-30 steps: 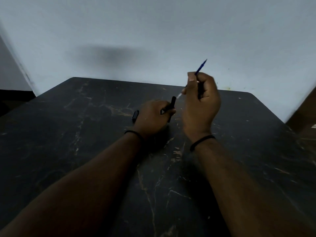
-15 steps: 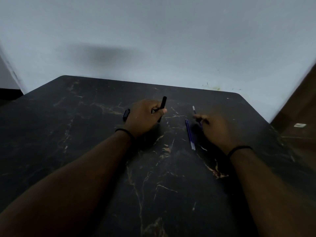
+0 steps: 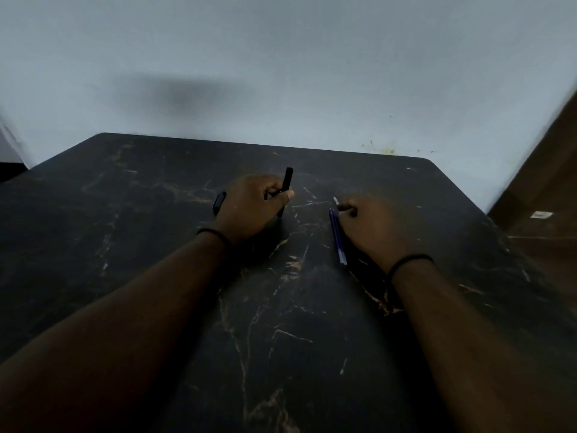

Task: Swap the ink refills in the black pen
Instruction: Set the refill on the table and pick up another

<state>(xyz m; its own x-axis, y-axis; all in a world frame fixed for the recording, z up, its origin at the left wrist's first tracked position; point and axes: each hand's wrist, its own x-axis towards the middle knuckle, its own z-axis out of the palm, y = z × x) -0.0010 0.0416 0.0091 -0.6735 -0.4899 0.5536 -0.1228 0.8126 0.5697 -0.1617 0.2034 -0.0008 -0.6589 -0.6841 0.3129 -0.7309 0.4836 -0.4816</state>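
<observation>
Refill (image 3: 338, 237) now lies on the table (image 3: 156, 214); right hand (image 3: 371, 226) pinches another refill, left hand (image 3: 253, 204) keeps gripping the pen (image 3: 285, 192).

I am getting just one view, the head camera, so nothing is being shared between views. It is looking forward and down over the black marbled table (image 3: 156, 245), with both forearms reaching in from the near edge. It is facing the pale wall (image 3: 281, 73) behind the table's far edge, sitting close above the table's near side.
</observation>
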